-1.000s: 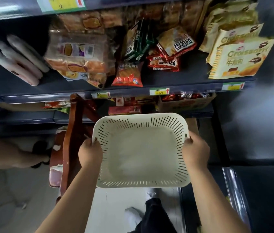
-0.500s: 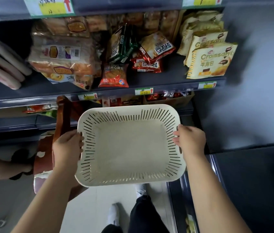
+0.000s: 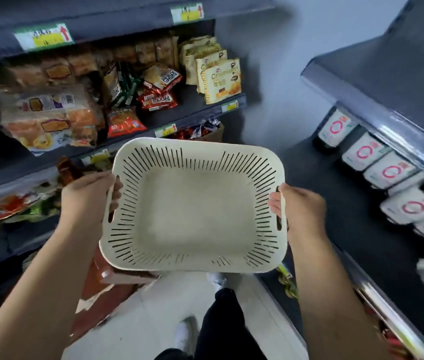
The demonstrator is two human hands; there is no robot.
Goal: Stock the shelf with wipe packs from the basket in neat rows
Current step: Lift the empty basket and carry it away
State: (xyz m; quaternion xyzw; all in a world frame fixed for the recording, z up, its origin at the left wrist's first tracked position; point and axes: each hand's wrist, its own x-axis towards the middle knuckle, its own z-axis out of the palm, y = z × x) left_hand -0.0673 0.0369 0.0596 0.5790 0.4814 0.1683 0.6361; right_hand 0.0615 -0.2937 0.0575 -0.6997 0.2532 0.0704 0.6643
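Observation:
I hold a cream slotted plastic basket (image 3: 195, 211) in front of me at waist height; nothing lies inside it. My left hand (image 3: 88, 196) grips its left handle and my right hand (image 3: 299, 209) grips its right handle. On the dark shelf (image 3: 356, 224) to my right stand several white wipe packs (image 3: 387, 172) with red ring marks, side by side in a row along the shelf front.
The shelving on the left carries bread bags (image 3: 49, 113), red snack packets (image 3: 125, 120) and yellow croissant packs (image 3: 221, 79). A brown wooden stool (image 3: 101, 287) stands below the basket on the pale floor (image 3: 159, 307). A grey wall (image 3: 270, 74) lies between the two shelf units.
The view has swung to the right, so the snack shelving slid left and the shelf with wipe packs came into sight. Both hands kept their hold on the basket.

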